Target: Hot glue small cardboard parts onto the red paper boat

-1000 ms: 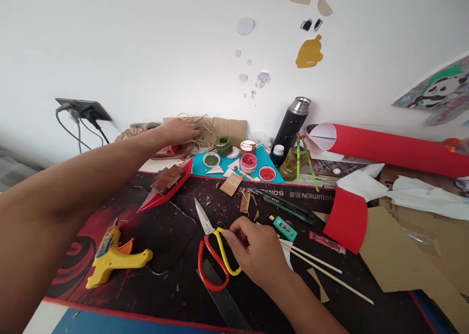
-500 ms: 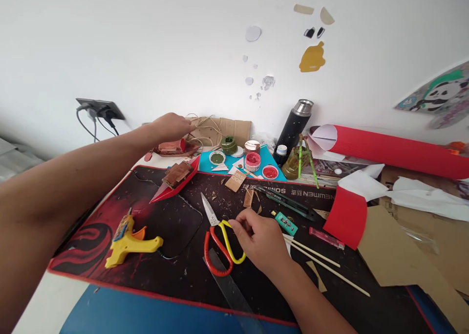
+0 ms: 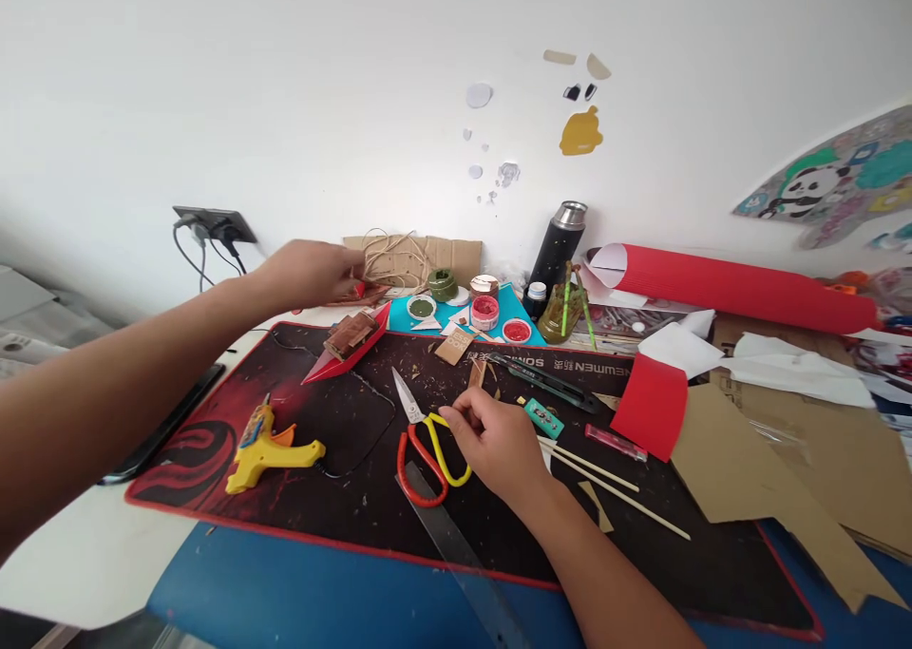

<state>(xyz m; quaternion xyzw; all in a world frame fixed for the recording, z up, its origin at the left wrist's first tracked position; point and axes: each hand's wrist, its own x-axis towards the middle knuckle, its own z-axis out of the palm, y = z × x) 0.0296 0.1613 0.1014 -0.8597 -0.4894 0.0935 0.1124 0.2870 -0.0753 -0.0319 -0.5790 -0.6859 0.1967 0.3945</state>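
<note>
My left hand (image 3: 317, 274) is stretched to the back left, above a reddish-brown piece (image 3: 370, 295) and beside a loose bundle of twine (image 3: 395, 255). Its fingers are bent and apart, with nothing visible in them. My right hand (image 3: 499, 440) rests on the dark mat with fingers loosely curled in, and nothing shows in them. Its thumb lies at the yellow handle of the scissors (image 3: 424, 445), which lie with blades pointing away. A red paper boat (image 3: 349, 340) with a brown cabin sits below my left hand.
A yellow glue gun (image 3: 271, 454) lies on the left of the mat. Paint pots (image 3: 485, 312), a jar with brushes (image 3: 560, 316) and a black flask (image 3: 560, 250) stand at the back. A ruler (image 3: 463, 568), cutter (image 3: 548, 383), sticks (image 3: 605, 492) and cardboard (image 3: 741, 459) lie around.
My left hand has drawn back slightly from the twine, down over the reddish-brown piece. My right hand stays by the scissors. The view has shifted a little.
</note>
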